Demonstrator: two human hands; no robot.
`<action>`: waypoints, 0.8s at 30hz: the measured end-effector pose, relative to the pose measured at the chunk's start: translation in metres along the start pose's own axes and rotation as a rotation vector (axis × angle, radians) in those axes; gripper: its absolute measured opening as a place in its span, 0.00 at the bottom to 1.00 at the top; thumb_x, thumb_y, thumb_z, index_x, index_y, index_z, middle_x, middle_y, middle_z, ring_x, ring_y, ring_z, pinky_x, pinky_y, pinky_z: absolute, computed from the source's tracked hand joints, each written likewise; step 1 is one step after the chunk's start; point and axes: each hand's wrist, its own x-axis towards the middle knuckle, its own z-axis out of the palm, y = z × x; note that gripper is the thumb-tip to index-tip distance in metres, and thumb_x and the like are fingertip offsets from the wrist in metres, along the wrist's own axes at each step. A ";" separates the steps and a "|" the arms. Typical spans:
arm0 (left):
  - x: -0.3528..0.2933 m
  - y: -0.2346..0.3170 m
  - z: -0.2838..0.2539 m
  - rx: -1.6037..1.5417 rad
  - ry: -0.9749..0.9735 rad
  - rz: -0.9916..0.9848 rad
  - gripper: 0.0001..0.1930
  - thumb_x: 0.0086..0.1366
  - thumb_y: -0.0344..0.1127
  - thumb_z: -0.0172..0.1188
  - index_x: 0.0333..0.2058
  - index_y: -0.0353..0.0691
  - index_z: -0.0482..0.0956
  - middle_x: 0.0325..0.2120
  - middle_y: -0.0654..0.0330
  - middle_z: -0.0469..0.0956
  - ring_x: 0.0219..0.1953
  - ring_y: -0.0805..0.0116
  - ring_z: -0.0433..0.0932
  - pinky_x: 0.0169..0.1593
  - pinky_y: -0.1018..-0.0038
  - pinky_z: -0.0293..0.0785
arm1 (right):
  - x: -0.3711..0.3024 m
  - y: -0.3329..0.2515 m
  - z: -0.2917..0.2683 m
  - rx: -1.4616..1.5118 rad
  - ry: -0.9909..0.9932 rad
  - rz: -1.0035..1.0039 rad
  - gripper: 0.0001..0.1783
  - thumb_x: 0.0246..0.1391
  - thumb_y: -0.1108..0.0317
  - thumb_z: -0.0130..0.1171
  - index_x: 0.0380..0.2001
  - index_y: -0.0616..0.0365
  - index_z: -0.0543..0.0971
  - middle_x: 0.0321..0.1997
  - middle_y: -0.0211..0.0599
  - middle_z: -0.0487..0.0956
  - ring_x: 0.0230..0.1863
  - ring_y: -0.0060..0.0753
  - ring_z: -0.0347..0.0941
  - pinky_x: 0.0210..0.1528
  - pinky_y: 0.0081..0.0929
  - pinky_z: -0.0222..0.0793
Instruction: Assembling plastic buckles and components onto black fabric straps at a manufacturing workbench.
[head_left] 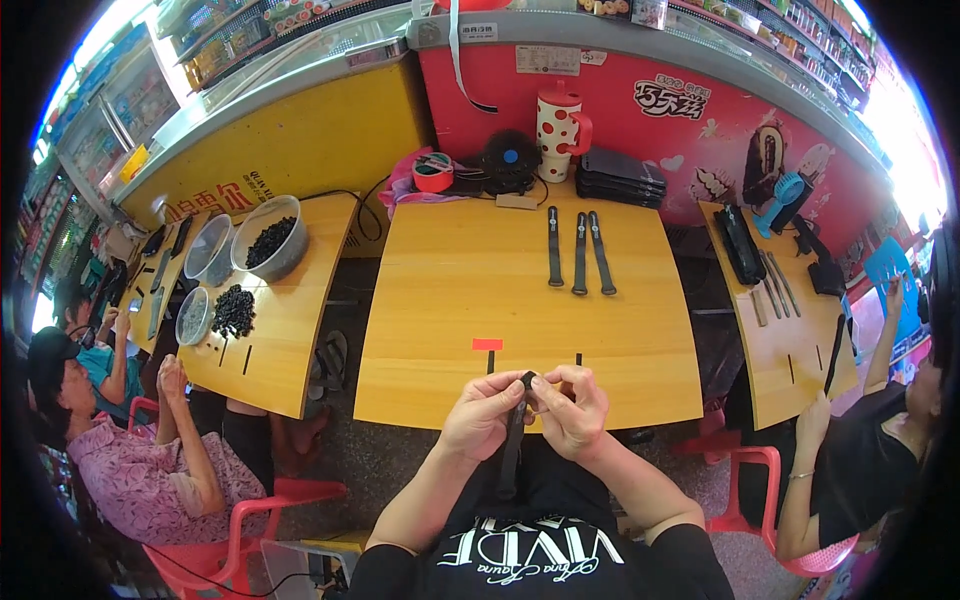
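Note:
Just past the near edge of the table, both hands pinch one end of a black strap (512, 440), which hangs down toward my lap. My left hand (478, 412) grips it between thumb and fingers. My right hand (573, 408) is closed at the same end, its fingertips meeting the left ones. Whatever small part may lie between the fingertips is too hidden to tell. Farther off on the wooden table (450, 270) lie three similar dark straps (580, 255) side by side. A red patch (487, 344) and short black strips mark the near tabletop.
Along the back stand a dotted tumbler (556, 138), a black fan (510, 160), a tape roll (433, 172) and a stack of black pouches (620, 178). On the left table are plastic tubs (290, 258) and small black pieces (234, 311). People sit at both sides.

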 end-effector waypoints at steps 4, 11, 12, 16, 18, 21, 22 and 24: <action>0.001 0.000 0.005 -0.042 0.034 -0.013 0.12 0.69 0.35 0.53 0.46 0.34 0.77 0.35 0.60 0.80 0.35 0.75 0.77 0.39 0.77 0.74 | 0.000 0.003 0.011 -0.026 0.099 -0.058 0.12 0.43 0.83 0.64 0.33 0.64 0.78 0.31 0.40 0.72 0.23 0.32 0.72 0.19 0.25 0.66; 0.009 0.010 0.005 0.064 0.049 0.002 0.11 0.69 0.37 0.52 0.41 0.36 0.78 0.32 0.61 0.80 0.32 0.75 0.76 0.36 0.75 0.72 | 0.037 -0.002 -0.010 -0.014 -0.152 0.057 0.11 0.39 0.83 0.64 0.28 0.63 0.75 0.29 0.40 0.72 0.23 0.39 0.74 0.20 0.30 0.68; 0.012 0.012 0.008 0.065 0.046 0.000 0.11 0.69 0.37 0.52 0.41 0.36 0.78 0.32 0.61 0.80 0.32 0.75 0.76 0.36 0.75 0.72 | 0.045 0.000 -0.016 -0.032 -0.257 0.055 0.09 0.41 0.81 0.63 0.27 0.62 0.74 0.29 0.39 0.71 0.23 0.39 0.73 0.20 0.30 0.67; 0.019 0.017 0.014 0.020 0.058 -0.034 0.11 0.69 0.37 0.54 0.38 0.36 0.80 0.31 0.62 0.79 0.29 0.77 0.75 0.33 0.78 0.72 | 0.065 0.001 -0.026 -0.282 -0.494 -0.139 0.05 0.41 0.73 0.59 0.23 0.58 0.72 0.25 0.36 0.67 0.18 0.32 0.70 0.16 0.29 0.63; 0.021 0.018 0.016 0.008 0.083 -0.050 0.11 0.69 0.37 0.54 0.37 0.36 0.80 0.30 0.62 0.79 0.28 0.76 0.75 0.33 0.78 0.73 | 0.065 -0.002 -0.028 -0.395 -0.503 -0.317 0.05 0.41 0.71 0.58 0.22 0.57 0.72 0.25 0.36 0.67 0.18 0.29 0.69 0.15 0.26 0.62; 0.031 0.020 0.021 0.034 0.242 -0.017 0.12 0.69 0.39 0.53 0.35 0.35 0.79 0.27 0.61 0.78 0.24 0.74 0.75 0.29 0.76 0.73 | 0.060 -0.010 -0.027 -0.501 -0.466 -0.652 0.06 0.39 0.68 0.57 0.21 0.57 0.73 0.25 0.36 0.68 0.17 0.23 0.65 0.15 0.21 0.58; 0.036 0.025 0.014 -0.018 0.273 0.002 0.13 0.70 0.39 0.52 0.34 0.35 0.78 0.26 0.61 0.77 0.23 0.74 0.74 0.27 0.76 0.73 | 0.055 -0.015 -0.025 -0.489 -0.418 -0.808 0.07 0.39 0.67 0.57 0.20 0.57 0.73 0.25 0.36 0.69 0.17 0.21 0.64 0.14 0.19 0.56; 0.050 0.042 0.006 -0.023 0.359 0.045 0.16 0.71 0.43 0.50 0.33 0.34 0.75 0.23 0.61 0.75 0.20 0.73 0.72 0.24 0.76 0.71 | 0.039 -0.029 -0.027 -0.336 -0.429 -0.768 0.07 0.38 0.68 0.58 0.20 0.60 0.74 0.24 0.36 0.70 0.16 0.21 0.62 0.14 0.18 0.54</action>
